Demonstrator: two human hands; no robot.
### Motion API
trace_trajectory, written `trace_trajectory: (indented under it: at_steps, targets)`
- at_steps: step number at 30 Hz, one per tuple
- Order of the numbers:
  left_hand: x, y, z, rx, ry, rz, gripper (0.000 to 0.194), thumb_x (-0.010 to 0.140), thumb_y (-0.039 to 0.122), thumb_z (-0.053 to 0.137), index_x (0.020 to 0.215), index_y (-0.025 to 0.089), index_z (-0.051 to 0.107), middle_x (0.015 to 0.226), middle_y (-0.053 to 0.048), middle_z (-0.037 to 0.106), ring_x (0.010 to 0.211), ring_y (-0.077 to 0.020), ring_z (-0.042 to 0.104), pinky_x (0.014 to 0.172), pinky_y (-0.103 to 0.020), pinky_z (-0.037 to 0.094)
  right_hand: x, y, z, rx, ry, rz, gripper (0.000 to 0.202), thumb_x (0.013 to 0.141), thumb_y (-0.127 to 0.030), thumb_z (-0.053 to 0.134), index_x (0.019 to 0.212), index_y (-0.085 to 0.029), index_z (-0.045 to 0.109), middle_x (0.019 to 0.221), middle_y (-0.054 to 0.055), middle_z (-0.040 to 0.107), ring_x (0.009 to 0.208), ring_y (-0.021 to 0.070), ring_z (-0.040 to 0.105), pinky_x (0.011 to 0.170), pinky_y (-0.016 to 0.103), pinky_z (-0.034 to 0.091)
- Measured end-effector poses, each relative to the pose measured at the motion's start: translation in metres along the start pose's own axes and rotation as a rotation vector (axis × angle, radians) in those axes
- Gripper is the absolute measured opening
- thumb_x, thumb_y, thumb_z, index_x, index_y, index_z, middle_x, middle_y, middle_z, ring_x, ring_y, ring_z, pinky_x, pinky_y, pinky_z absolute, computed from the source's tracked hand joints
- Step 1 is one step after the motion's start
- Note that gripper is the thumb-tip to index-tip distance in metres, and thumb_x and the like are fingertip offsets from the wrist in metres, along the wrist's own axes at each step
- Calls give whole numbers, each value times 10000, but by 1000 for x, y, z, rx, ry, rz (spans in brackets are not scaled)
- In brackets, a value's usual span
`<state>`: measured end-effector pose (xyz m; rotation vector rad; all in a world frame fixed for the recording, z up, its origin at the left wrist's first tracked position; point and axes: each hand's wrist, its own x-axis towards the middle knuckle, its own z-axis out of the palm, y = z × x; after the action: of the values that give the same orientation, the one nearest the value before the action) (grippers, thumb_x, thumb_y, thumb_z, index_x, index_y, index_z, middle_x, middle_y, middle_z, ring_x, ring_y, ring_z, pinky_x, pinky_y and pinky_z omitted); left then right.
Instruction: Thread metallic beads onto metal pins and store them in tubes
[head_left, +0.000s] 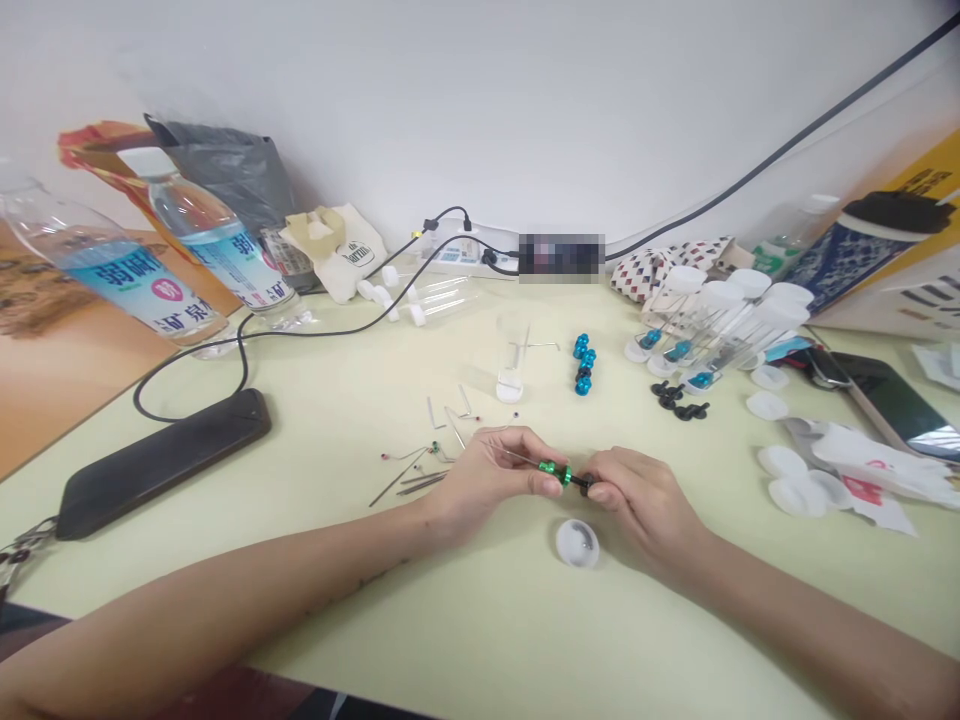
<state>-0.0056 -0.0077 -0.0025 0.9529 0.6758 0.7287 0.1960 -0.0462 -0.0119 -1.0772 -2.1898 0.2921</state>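
My left hand (pixel 484 475) pinches a small green metal fitting (pixel 555 471) with a thin rod running back from it over the palm. From the other side, the fingers of my right hand (pixel 641 500) close on a black thumbscrew (pixel 584 484) whose shank meets the fitting's right end. How deep it sits is hidden. Just below the hands lies a white cap (pixel 577 543) with a small shiny piece inside. Loose thin metal rods (pixel 424 482) and small colored-tipped pieces lie beside my left wrist. Bent hex keys (pixel 432 412) are a little farther back.
Blue fittings (pixel 583 365) and a clear tube (pixel 511 375) stand beyond the hands. To the right are black thumbscrews (pixel 679 400), filled tubes (pixel 690 320), white caps (pixel 799 485) and a phone (pixel 900 405). A power bank (pixel 165 460), cable and water bottles (pixel 214 240) occupy the left.
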Motion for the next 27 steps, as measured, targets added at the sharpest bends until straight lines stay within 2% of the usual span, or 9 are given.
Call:
trace_trajectory:
  at_steps: [3,5,9,14,18,22,25,27]
  targets:
    - [0,0,-1,4,8,16,156,658,117,797,780,152,707,775,6,710,745,-97,624,734,-224,463,-1,0,1,34,9,44,363,977,-482,328,930,-182,527,715,15,597,596,128,528,583,246,415]
    - [1,0,-2,2,6,37,147,673,120,788,791,153,706,781,4,711,757,-102,629,741,-230,464,-2,-1,2,44,8,101,252,950,-427,455,1029,-192,501,803,17,631,619,119,549,591,236,426]
    - [1,-1,-3,-1,-5,56,139,691,122,777,806,150,705,779,1,710,764,-107,632,748,-239,468,-3,-1,3,21,10,100,89,944,-289,492,983,-211,510,759,-7,620,619,117,546,590,231,420]
    - [0,-2,-2,10,-11,41,150,670,117,790,790,149,707,773,0,711,752,-108,631,754,-243,469,-1,0,2,-16,15,34,253,983,-358,384,865,-189,532,675,14,600,595,141,545,569,253,419]
    - [0,-1,-1,11,-7,43,160,655,106,798,783,147,712,757,2,706,745,-105,625,745,-235,465,1,-1,0,-26,-29,25,339,1005,-338,297,820,-184,535,639,17,564,565,143,523,554,264,407]
    - [1,-1,-1,7,-7,51,149,670,109,788,791,146,710,766,-1,708,749,-107,626,754,-242,467,-1,-1,3,-19,-28,55,185,976,-299,402,884,-192,522,700,14,595,605,142,545,575,260,423]
    - [1,-1,-2,0,-11,54,144,680,116,783,799,145,707,773,-4,712,758,-110,633,767,-248,471,-4,1,8,12,32,60,23,931,-209,496,954,-209,496,799,17,635,662,136,571,593,247,432]
    - [0,-1,-2,1,-14,53,150,675,115,787,798,145,705,772,-5,713,762,-112,637,773,-249,472,-6,2,10,30,82,28,82,915,-162,516,964,-220,486,838,17,648,690,133,583,612,246,435]
